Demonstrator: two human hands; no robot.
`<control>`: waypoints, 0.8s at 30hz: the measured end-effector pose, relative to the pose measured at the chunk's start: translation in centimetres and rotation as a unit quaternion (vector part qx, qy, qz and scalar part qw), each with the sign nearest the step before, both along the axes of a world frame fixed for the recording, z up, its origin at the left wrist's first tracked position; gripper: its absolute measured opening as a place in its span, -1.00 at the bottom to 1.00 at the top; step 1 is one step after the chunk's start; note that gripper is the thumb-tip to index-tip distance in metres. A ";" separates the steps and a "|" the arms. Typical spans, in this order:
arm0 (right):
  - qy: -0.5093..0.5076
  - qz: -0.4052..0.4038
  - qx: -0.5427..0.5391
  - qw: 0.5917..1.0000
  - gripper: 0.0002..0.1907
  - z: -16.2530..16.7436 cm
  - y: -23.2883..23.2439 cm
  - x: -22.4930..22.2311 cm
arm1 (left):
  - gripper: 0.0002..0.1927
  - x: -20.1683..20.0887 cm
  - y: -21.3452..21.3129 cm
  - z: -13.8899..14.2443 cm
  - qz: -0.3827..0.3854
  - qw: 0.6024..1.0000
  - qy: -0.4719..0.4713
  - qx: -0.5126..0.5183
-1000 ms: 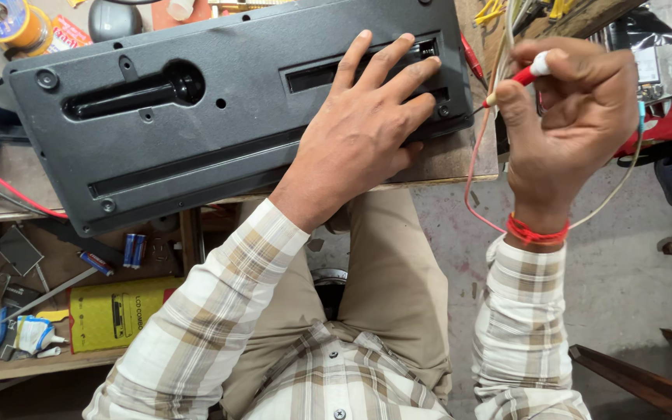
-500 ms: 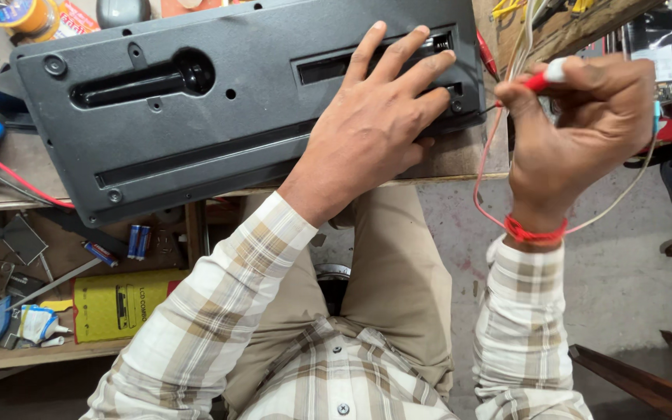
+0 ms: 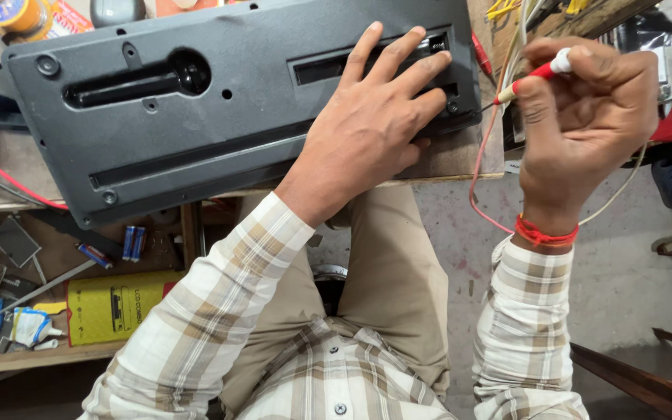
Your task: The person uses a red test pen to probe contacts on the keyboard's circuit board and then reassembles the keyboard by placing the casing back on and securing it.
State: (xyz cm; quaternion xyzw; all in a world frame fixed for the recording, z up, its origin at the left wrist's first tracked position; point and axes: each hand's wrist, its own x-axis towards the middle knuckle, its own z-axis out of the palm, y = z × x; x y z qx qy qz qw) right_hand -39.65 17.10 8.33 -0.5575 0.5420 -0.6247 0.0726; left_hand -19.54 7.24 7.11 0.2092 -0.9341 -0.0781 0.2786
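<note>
Wooden bench (image 3: 460, 159) bears black casing (image 3: 219, 101) — left hand (image 3: 367, 124) flat, right hand (image 3: 585, 117) pinching probe (image 3: 534, 74).

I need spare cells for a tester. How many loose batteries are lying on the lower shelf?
3 that I can make out: a blue pair side by side under the black casing, and one angled just left of them. More may hide among the clutter.

Pretty cluttered workshop: a worn wooden workbench (image 3: 460, 159) up top, and a lower wooden shelf (image 3: 56, 354) on the left with a yellow box (image 3: 110, 307), loose batteries (image 3: 132, 243) and scrap bits. Floor is stained grey concrete (image 3: 624, 264), with dark wooden furniture legs (image 3: 647, 385) poking in at the bottom right
</note>
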 end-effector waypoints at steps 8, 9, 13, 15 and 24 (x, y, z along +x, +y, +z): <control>0.013 0.007 -0.036 0.999 -0.50 -0.8 0.2 -1.3 | -0.64 0.0 -0.1 0.0 -0.001 1.000 0.004 0.001; -0.009 0.019 -0.025 0.999 -0.53 -0.8 0.4 -1.3 | -0.62 0.1 0.0 0.0 -0.004 1.000 0.005 0.002; -0.023 -0.010 -0.046 0.999 -0.55 -1.2 0.3 0.0 | -0.56 0.2 -0.1 0.1 -0.007 1.000 0.006 -0.001; 0.035 -0.011 -0.054 0.998 -0.54 -1.0 0.0 0.2 | -0.57 0.1 0.0 0.1 -0.005 1.000 0.001 0.000; 0.053 -0.012 -0.028 0.998 -0.53 -0.2 0.6 0.6 | -0.60 0.1 0.1 0.4 -0.004 1.000 0.001 0.006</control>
